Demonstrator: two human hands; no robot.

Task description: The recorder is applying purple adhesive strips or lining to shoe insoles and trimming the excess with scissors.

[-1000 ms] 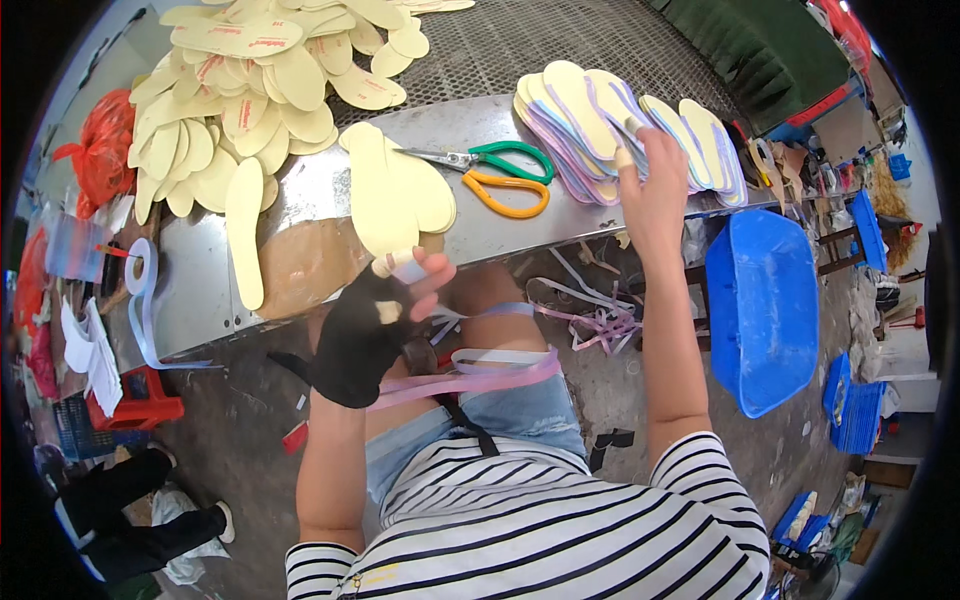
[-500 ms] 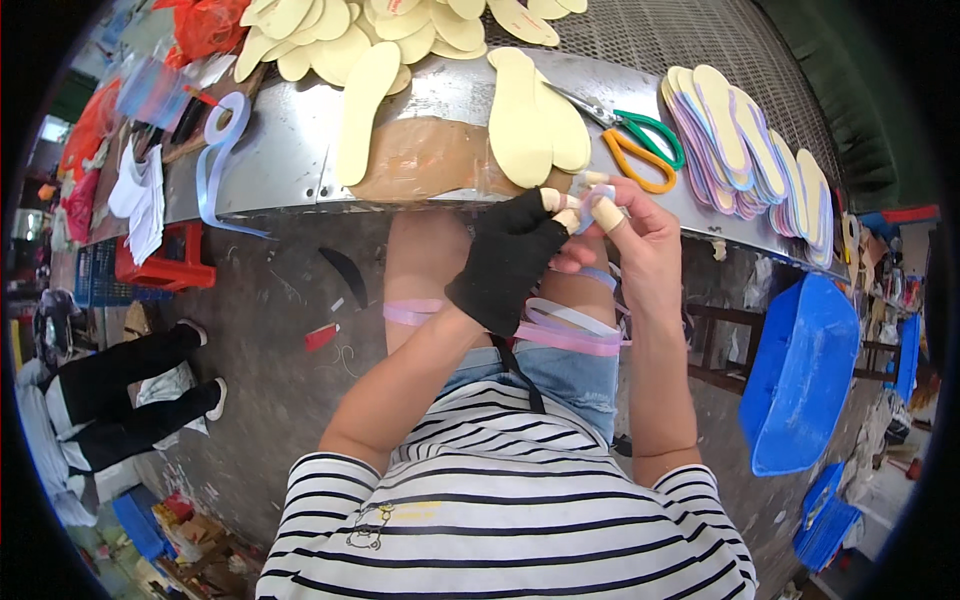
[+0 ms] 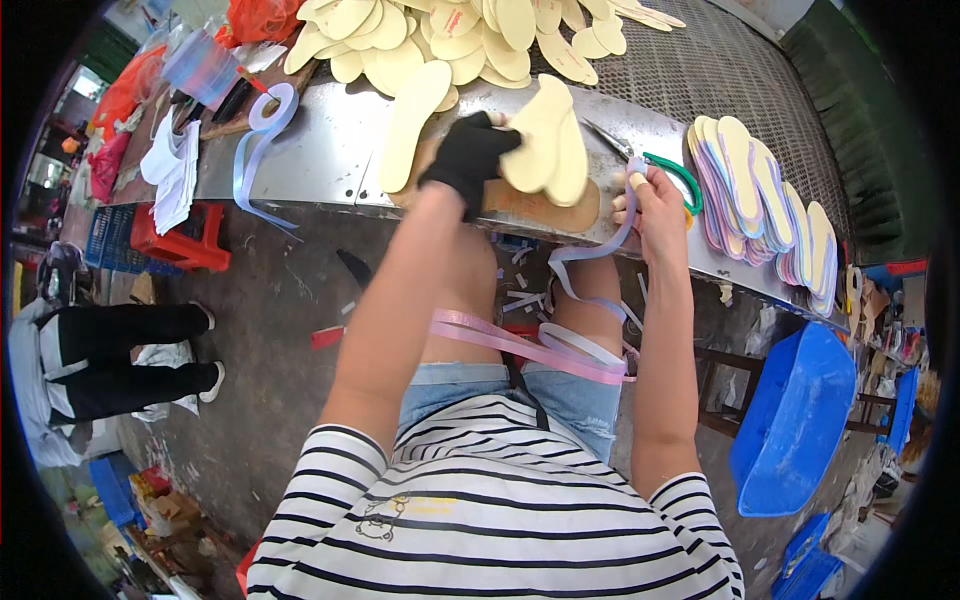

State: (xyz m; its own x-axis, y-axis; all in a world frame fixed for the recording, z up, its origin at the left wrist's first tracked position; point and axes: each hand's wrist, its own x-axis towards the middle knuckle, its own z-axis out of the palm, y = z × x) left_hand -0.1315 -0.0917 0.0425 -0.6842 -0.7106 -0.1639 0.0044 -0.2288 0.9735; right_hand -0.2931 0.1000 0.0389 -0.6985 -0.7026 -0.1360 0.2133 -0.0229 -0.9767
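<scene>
My left hand [image 3: 472,155], in a black fingerless glove, is at the left edge of a cream insole [image 3: 538,138] on the metal bench. Its bent fingers seem to grip that edge, though some are hidden. A second cream insole [image 3: 572,165] lies partly beneath the first. To the right, my right hand [image 3: 655,208] pinches a pale lavender ribbon [image 3: 622,228] with tape-wrapped fingertips. From there the ribbon curves down over the bench edge to my thigh. Scissors with green and orange handles [image 3: 672,172] lie just behind this hand, partly covered by it.
A pile of cream insoles [image 3: 450,40] covers the back of the bench. Finished-looking stacks with coloured edges [image 3: 750,195] stand at right. A ribbon roll [image 3: 272,108] sits at left. Pink ribbon [image 3: 520,345] crosses my thighs. A blue tub [image 3: 795,425] is low at right.
My hands have separated. The left has moved to the insoles, and the top one has shifted left. The right has drawn right with the ribbon, now over the scissors. The view has shifted slightly.
</scene>
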